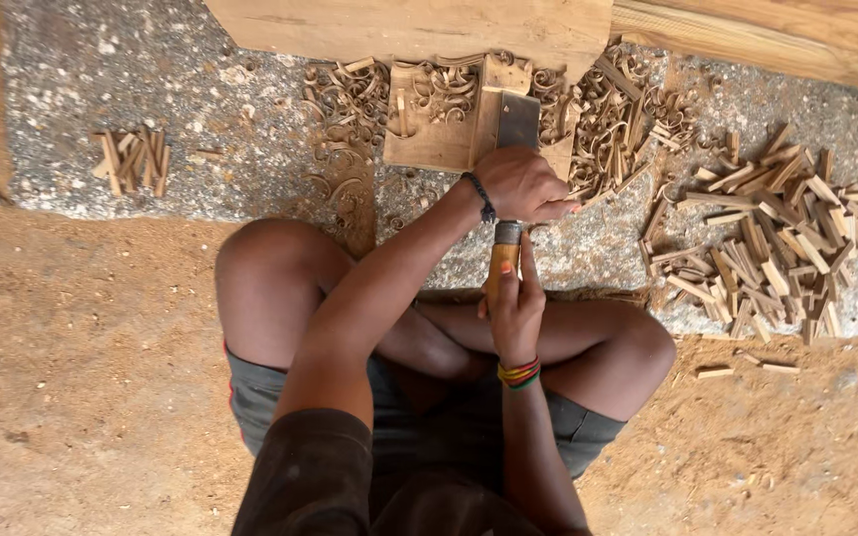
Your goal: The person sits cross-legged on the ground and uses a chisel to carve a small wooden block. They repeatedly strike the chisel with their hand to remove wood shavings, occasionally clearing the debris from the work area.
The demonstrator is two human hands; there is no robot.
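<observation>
I sit cross-legged on the ground. A wide chisel has its flat metal blade (518, 121) resting on a small wooden block (431, 139). My left hand (520, 184), with a dark bead bracelet at the wrist, is closed around the chisel just behind the blade. My right hand (513, 300), wearing coloured wristbands, grips the chisel's wooden handle (504, 256) lower down, near my knees. Whatever lies under the left hand is hidden.
Curled wood shavings (355, 104) lie around the block. A pile of several short wooden sticks (772, 243) sits to the right, a smaller bunch (133, 159) to the left. Large planks (409, 25) (796, 35) lie along the far edge. Sawdust covers the ground (81, 377).
</observation>
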